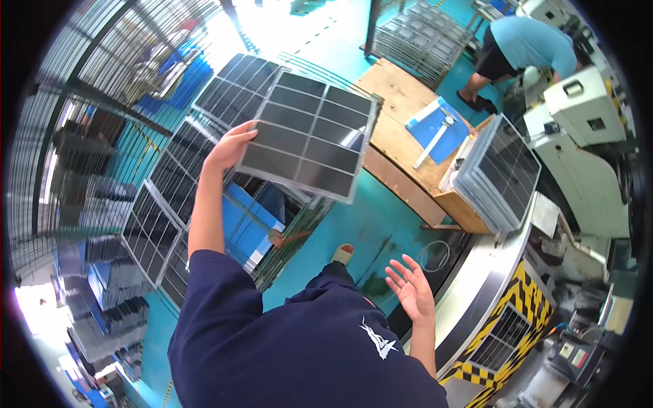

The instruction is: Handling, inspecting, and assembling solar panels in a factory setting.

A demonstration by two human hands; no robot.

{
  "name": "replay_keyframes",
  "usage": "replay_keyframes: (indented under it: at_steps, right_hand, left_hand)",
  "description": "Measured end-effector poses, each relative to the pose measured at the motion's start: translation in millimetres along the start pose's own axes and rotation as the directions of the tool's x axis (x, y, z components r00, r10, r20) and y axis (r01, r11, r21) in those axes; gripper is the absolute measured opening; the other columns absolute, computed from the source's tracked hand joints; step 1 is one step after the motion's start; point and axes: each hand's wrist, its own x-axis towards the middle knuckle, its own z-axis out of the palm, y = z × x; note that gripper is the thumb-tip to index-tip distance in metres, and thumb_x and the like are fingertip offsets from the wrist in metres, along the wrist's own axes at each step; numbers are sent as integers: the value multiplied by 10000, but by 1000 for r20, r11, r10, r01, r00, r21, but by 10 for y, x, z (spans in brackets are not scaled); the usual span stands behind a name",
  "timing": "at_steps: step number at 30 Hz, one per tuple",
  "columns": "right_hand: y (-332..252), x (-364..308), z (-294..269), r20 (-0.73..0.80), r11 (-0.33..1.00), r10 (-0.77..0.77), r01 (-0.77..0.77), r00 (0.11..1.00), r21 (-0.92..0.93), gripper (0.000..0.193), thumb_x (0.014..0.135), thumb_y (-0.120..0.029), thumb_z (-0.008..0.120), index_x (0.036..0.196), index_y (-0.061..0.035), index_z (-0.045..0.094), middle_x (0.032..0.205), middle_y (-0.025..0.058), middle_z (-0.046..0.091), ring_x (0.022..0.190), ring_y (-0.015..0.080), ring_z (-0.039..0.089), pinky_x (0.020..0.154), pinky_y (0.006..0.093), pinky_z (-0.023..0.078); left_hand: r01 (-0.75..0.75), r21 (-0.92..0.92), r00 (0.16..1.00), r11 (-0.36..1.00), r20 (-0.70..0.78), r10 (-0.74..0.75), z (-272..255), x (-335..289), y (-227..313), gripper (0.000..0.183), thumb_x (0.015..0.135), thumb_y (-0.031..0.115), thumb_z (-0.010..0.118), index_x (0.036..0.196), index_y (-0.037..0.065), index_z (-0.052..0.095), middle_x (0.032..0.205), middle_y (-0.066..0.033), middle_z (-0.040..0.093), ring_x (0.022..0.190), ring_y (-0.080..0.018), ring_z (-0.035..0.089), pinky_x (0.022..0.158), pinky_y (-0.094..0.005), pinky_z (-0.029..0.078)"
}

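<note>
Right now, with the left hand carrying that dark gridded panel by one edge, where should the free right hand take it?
Probably the right edge of the gridded panel, opposite the left hand, coming in from below. The panel is a thin, flat, wide sheet held tilted by one edge, so its far side hangs unsupported. The right hand is open and empty, lower right.

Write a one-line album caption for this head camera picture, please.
Left hand lifts a dark gridded panel above the teal floor; right hand hangs open and empty.

Left hand point(230, 146) raised, fingers clamped; right hand point(411, 289) open, palm up
</note>
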Motion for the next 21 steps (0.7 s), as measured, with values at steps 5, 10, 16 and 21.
replay_keyframes:
  at_steps: [5,10,16,21]
  right_hand:
    - [132,-181,-278,-125,988,-110,122,986,92,471,1008,-102,650,1448,-73,485,1387,186,592,1272,323,608,1072,439,520]
    - [157,-277,-407,-173,975,-175,194,969,104,436,1006,-77,646,1421,-69,512,1366,177,608,1257,313,618,1079,441,518]
    - [188,-342,-532,-215,975,-182,204,960,85,369,1016,-58,614,1379,-52,551,1345,174,631,1243,304,628,1062,439,540]
    - [210,-387,-608,-232,967,-193,225,953,122,326,1026,-55,602,1351,-56,578,1304,155,660,1223,290,643,1054,423,537]
  left_hand:
    - [357,338,934,871,-131,-333,-463,176,-159,412,1009,158,610,1407,55,585,1159,-22,682,1019,-116,647,881,-276,502]
    - [343,488,925,803,-324,-198,-702,488,-149,362,957,187,679,1307,91,685,758,87,500,651,-58,455,565,-260,354]
    - [154,985,902,73,-171,396,-450,598,15,393,944,217,695,1267,-6,672,977,-108,741,886,-249,717,776,-356,562]
    - [189,857,865,479,-376,332,384,-31,-186,423,918,331,748,1171,-6,720,1005,-139,750,896,-262,723,785,-380,568]
